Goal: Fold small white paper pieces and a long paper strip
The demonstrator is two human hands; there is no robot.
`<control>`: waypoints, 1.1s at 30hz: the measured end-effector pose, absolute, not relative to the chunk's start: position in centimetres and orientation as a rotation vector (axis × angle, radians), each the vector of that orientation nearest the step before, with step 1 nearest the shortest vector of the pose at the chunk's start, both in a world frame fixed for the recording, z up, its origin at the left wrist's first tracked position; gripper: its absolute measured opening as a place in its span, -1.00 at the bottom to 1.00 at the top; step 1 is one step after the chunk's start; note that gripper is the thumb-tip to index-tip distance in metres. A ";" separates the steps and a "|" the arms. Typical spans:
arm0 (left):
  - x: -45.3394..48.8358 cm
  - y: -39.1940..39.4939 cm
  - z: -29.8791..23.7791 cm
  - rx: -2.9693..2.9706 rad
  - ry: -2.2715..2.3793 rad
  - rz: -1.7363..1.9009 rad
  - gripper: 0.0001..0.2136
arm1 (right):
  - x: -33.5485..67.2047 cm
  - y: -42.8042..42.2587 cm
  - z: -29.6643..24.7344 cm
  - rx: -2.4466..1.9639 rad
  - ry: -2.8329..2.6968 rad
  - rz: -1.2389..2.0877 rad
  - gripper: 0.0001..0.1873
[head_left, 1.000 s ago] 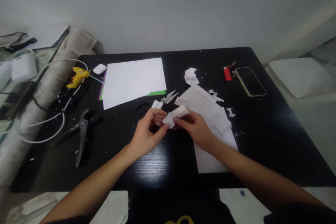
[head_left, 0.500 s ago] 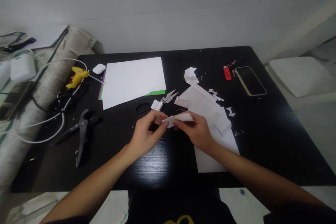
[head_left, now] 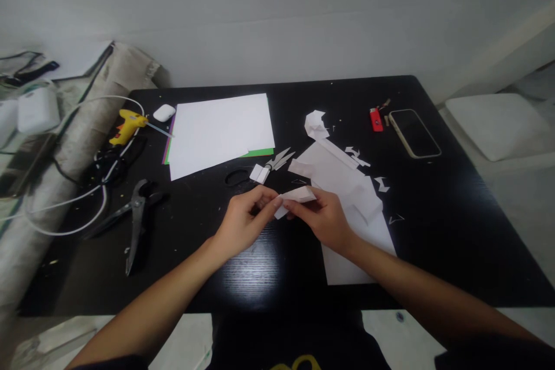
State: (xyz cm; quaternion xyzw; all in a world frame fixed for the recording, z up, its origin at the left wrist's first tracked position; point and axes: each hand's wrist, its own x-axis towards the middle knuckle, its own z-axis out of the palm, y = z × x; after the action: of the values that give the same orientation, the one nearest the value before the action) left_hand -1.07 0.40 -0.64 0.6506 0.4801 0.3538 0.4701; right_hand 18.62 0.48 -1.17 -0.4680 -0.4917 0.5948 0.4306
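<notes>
My left hand (head_left: 245, 221) and my right hand (head_left: 319, 216) meet over the middle of the black table (head_left: 243, 277). Both pinch a small folded white paper piece (head_left: 295, 198) between fingertips, the left at its left end, the right along its underside. Just beyond the hands lie small thread snips (head_left: 271, 166) and a black hair tie (head_left: 236, 177). A cut white sheet (head_left: 353, 208) lies under and to the right of my right hand.
A stack of white and coloured paper (head_left: 219, 130) lies at the back. Pliers (head_left: 134, 214), a yellow glue gun (head_left: 125, 126), cables and an earbud case (head_left: 164, 112) are on the left. A red lighter (head_left: 375, 119), a phone (head_left: 414, 133) and paper scraps (head_left: 359, 157) are on the right.
The folded paper piece has been turned and flattened between my fingers. Both hands stay in nearly the same place.
</notes>
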 end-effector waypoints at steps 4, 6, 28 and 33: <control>-1.2 0.4 -0.6 1.619 1.194 0.824 -0.77 | 18.7 0.5 -1.0 -1.150 -1.244 1.499 -0.70; -1.3 0.4 -0.6 1.639 1.199 0.815 -0.78 | 18.7 0.5 -0.9 -1.136 -1.241 1.513 -0.69; -1.0 0.7 -0.9 1.376 1.135 0.841 -0.77 | 18.4 0.6 -2.0 -1.082 -1.091 1.370 -0.63; -1.0 0.8 -1.1 1.360 1.136 0.843 -0.75 | 18.6 0.5 -2.2 -1.131 -1.218 1.354 -0.73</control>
State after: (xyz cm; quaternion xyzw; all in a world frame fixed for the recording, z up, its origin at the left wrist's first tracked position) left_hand -1.02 0.80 -1.12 0.5759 0.4813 0.3571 0.5560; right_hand 18.63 0.54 -2.18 -0.4634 -0.4988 0.5548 0.4783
